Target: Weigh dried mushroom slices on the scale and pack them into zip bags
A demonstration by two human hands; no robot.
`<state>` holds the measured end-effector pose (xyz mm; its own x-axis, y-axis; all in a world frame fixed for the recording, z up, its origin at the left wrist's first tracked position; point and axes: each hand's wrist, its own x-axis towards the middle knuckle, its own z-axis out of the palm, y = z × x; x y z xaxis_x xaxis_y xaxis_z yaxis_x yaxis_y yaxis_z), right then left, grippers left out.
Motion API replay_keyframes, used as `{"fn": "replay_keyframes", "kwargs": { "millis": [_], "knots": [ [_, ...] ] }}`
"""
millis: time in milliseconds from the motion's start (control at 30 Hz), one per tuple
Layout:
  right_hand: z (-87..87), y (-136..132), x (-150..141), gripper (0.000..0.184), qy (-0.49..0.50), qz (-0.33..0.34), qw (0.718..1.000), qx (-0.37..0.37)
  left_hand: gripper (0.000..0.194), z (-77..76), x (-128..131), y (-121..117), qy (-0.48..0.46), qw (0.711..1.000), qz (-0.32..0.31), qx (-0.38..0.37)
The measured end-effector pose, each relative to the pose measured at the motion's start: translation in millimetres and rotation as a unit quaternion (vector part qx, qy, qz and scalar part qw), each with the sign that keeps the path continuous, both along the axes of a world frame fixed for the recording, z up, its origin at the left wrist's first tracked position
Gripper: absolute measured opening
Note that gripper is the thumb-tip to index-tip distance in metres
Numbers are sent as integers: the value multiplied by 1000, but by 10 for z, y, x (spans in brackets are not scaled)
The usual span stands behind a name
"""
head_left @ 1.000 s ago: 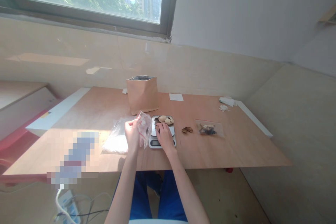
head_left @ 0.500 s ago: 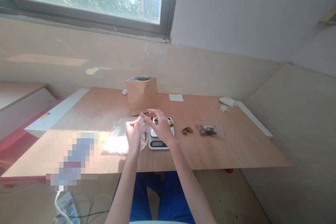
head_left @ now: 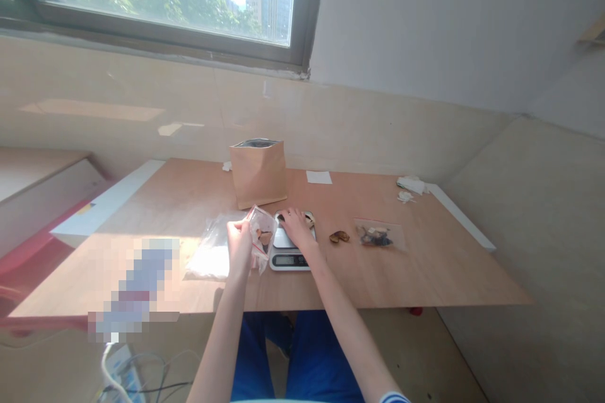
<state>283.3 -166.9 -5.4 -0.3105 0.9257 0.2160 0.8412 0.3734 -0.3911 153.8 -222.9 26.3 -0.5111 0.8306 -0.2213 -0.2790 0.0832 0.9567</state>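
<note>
My left hand (head_left: 239, 240) is closed on the edge of a small clear zip bag (head_left: 263, 233), holding it upright with its mouth spread. Some brownish pieces show inside the bag. To its right, my right hand (head_left: 295, 227) reaches over the pan of a white kitchen scale (head_left: 289, 262), fingers apart and pointing down at dried, pale and dark pieces (head_left: 309, 220) that lie there. The hand covers part of the pan, and its fingertips are partly hidden. The scale's display is lit, but its digits are too small to read.
Behind the scale stands an open brown paper bag (head_left: 259, 176). Clear plastic bags (head_left: 208, 261) lie at left. At right are a curled brown dried piece (head_left: 339, 237) and a filled zip bag (head_left: 378, 235). White paper (head_left: 319, 177) and scraps (head_left: 410, 185) lie farther back.
My right hand has moved from the zip bag's mouth down onto the scale pan. My left hand still holds the bag, which now stands wider apart at the top.
</note>
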Motion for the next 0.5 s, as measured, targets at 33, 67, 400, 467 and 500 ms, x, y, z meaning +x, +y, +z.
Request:
{"fn": "replay_keyframes", "kwargs": {
  "millis": [33,67,400,467,500],
  "knots": [
    [31,-12,-10,21,6,-1,1000,4,19,7,-3,0,1,1000,0,-8],
    [77,-29,-19,21,28,-2,1000,10,18,17,-5,-2,2,1000,-2,-15],
    [651,-216,-290,28,389,40,920,-24,19,101,50,-94,-12,1000,-21,-10],
    [628,-215,-331,26,390,68,918,-29,24,141,65,-121,-33,999,-37,0],
    [603,-214,-336,25,387,76,919,-20,26,162,71,-132,-45,998,-43,3]
  ]
}}
